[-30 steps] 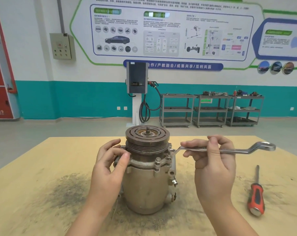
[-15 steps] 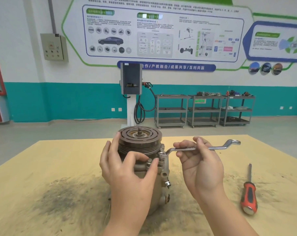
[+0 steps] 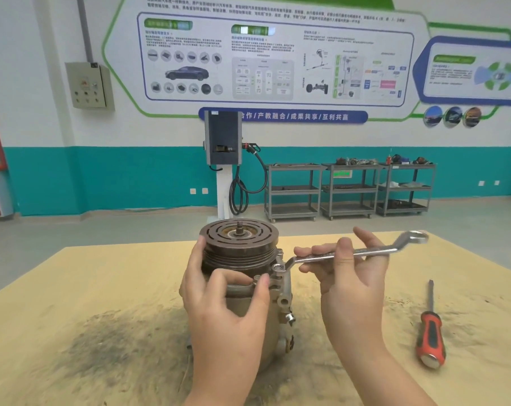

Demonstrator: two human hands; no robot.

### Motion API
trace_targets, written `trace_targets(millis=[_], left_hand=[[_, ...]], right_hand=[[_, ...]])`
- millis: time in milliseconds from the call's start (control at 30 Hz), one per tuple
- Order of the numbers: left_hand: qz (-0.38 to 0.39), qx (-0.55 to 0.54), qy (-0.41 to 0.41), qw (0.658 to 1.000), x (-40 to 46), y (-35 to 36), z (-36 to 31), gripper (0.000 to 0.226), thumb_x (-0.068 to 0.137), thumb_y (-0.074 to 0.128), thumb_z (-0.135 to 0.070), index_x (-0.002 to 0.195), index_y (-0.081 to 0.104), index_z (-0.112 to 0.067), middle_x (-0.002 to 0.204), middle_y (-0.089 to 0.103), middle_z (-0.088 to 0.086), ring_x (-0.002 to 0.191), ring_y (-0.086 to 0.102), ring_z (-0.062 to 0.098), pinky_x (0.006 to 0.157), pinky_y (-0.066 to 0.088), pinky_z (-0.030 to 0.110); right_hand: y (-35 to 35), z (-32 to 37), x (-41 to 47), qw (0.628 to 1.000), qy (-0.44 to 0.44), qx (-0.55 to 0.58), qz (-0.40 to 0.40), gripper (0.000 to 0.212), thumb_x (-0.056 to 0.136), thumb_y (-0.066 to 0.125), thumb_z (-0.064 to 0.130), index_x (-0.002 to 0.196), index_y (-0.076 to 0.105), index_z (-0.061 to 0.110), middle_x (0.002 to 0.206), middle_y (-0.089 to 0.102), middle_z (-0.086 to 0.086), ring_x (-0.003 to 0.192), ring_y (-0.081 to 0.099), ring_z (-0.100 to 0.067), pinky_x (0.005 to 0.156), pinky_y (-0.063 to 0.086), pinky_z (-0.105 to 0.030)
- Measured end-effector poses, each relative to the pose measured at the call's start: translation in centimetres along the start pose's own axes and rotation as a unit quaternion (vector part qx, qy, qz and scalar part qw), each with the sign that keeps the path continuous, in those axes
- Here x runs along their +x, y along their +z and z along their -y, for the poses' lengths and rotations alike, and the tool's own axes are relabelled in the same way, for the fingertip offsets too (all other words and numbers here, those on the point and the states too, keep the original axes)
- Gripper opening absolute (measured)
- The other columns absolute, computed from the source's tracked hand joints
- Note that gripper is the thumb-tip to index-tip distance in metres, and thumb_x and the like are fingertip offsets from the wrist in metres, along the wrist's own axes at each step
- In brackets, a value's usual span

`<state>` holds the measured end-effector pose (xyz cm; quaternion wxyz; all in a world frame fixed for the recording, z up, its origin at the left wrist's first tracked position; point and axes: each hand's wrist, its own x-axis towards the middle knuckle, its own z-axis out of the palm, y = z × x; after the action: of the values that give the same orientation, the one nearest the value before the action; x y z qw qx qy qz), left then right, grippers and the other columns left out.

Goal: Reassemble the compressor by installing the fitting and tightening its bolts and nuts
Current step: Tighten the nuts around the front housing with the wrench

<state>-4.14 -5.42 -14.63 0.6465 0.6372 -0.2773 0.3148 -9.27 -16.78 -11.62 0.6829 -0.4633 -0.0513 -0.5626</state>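
Observation:
The metal compressor point(image 3: 239, 310) stands upright on the table, its dark grooved pulley point(image 3: 239, 244) on top with a threaded shaft in the centre. My left hand point(image 3: 225, 306) grips the body just below the pulley, thumb on the front flange near a bolt head. A silver offset ring wrench point(image 3: 374, 252) lies roughly level, its near ring seated over a bolt point(image 3: 277, 268) on the housing's right shoulder. My right hand point(image 3: 348, 276) holds the wrench shaft between thumb and fingers. More bolts and a fitting show down the compressor's right side.
A red-and-black screwdriver point(image 3: 430, 332) lies on the table to the right. The yellow table top point(image 3: 101, 288) has a dark greasy smear at front left. Beyond stand a charging post point(image 3: 223, 159) and grey shelf carts point(image 3: 348, 189).
My left hand moved from the compressor's left side round to its front, under the pulley. The wrench swung so its free end points further away. The camera came closer.

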Motion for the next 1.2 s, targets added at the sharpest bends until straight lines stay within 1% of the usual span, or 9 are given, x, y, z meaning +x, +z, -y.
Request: trace_targets(millis=[133, 233, 333, 433, 533, 633, 967, 1067, 1200], left_hand=[[0.022, -0.006, -0.008, 1.000, -0.3, -0.1, 0.0, 0.013, 0.084, 0.073, -0.027, 0.074, 0.064, -0.027, 0.150, 0.022, -0.030, 0.138, 0.038, 0.021, 0.107, 0.039, 0.049], [0.024, -0.011, -0.024, 0.999, -0.1, -0.1, -0.4, 0.017, 0.075, 0.081, -0.018, 0.075, 0.065, -0.022, 0.150, 0.022, -0.024, 0.139, 0.033, 0.017, 0.107, 0.038, 0.052], [0.048, -0.089, -0.071, 0.992, 0.7, -0.2, -1.0, 0.029, 0.070, 0.073, -0.028, 0.088, 0.069, -0.050, 0.151, 0.038, 0.000, 0.132, 0.042, 0.035, 0.102, 0.037, 0.064], [0.059, -0.056, -0.042, 0.996, 0.2, -0.2, -0.6, 0.011, 0.078, 0.080, -0.022, 0.083, 0.073, -0.028, 0.150, 0.018, -0.035, 0.139, 0.033, 0.013, 0.109, 0.037, 0.052], [0.046, -0.008, -0.014, 0.999, -0.5, -0.1, 0.0, 0.005, 0.079, 0.067, -0.033, 0.079, 0.069, -0.028, 0.152, 0.007, -0.032, 0.145, 0.021, 0.010, 0.115, 0.032, 0.045], [0.049, -0.019, -0.037, 0.998, -0.2, 0.0, -0.2, 0.017, 0.079, 0.072, -0.050, 0.079, 0.067, -0.034, 0.152, 0.010, -0.036, 0.139, 0.037, 0.024, 0.112, 0.035, 0.045], [0.044, -0.030, -0.035, 0.998, -0.6, -0.1, 0.0, 0.009, 0.082, 0.071, -0.026, 0.076, 0.068, -0.032, 0.147, 0.010, -0.041, 0.145, 0.017, -0.001, 0.119, 0.020, 0.035], [0.048, -0.038, -0.043, 0.997, -0.3, -0.2, -0.2, 0.013, 0.074, 0.071, -0.047, 0.077, 0.068, -0.034, 0.152, 0.015, -0.034, 0.143, 0.032, 0.015, 0.116, 0.030, 0.040], [0.038, -0.036, -0.049, 0.997, -0.1, -0.2, -0.1, 0.017, 0.069, 0.074, -0.047, 0.071, 0.063, -0.034, 0.150, 0.017, -0.037, 0.142, 0.026, -0.002, 0.116, 0.024, 0.020]], right_hand=[[0.3, -0.7, -1.8, 0.954, -0.256, -0.128, 0.090, 0.013, 0.100, 0.050, 0.030, 0.104, 0.044, 0.019, 0.081, 0.061, -0.019, 0.080, 0.071, -0.023, 0.070, 0.057, -0.031], [0.6, -0.9, -2.7, 0.890, -0.333, -0.264, 0.164, 0.017, 0.097, 0.057, 0.034, 0.094, 0.060, 0.017, 0.086, 0.063, -0.010, 0.087, 0.066, -0.018, 0.077, 0.054, -0.029], [1.3, -0.6, -2.9, 0.853, -0.363, -0.326, 0.186, 0.010, 0.084, 0.072, 0.027, 0.089, 0.068, 0.019, 0.085, 0.066, -0.003, 0.085, 0.065, -0.018, 0.073, 0.053, -0.031], [1.3, 0.1, -2.3, 0.862, -0.344, -0.332, 0.168, 0.007, 0.085, 0.073, 0.020, 0.091, 0.071, 0.018, 0.088, 0.069, 0.002, 0.082, 0.067, -0.015, 0.068, 0.055, -0.033], [1.3, 1.2, -1.5, 0.942, -0.232, -0.227, 0.086, 0.007, 0.098, 0.051, 0.036, 0.098, 0.058, 0.035, 0.085, 0.071, 0.005, 0.078, 0.070, -0.016, 0.067, 0.056, -0.031], [1.1, 1.8, -0.3, 0.995, -0.058, -0.077, -0.001, 0.006, 0.100, 0.043, 0.025, 0.102, 0.048, 0.023, 0.077, 0.071, -0.009, 0.076, 0.071, -0.026, 0.062, 0.055, -0.025], [-0.4, 1.3, 2.4, 0.969, 0.233, 0.086, 0.003, 0.012, 0.102, 0.039, 0.009, 0.099, 0.050, 0.005, 0.073, 0.070, -0.014, 0.069, 0.072, -0.026, 0.054, 0.056, -0.026], [-0.5, 1.1, 2.2, 0.964, 0.238, 0.119, -0.011, 0.015, 0.104, 0.035, 0.011, 0.105, 0.047, 0.004, 0.070, 0.068, -0.014, 0.068, 0.071, -0.027, 0.054, 0.056, -0.027], [0.1, 0.0, 0.3, 0.996, 0.072, 0.053, -0.029, 0.013, 0.103, 0.035, 0.021, 0.103, 0.044, 0.011, 0.067, 0.066, -0.010, 0.068, 0.069, -0.026, 0.057, 0.054, -0.026]])
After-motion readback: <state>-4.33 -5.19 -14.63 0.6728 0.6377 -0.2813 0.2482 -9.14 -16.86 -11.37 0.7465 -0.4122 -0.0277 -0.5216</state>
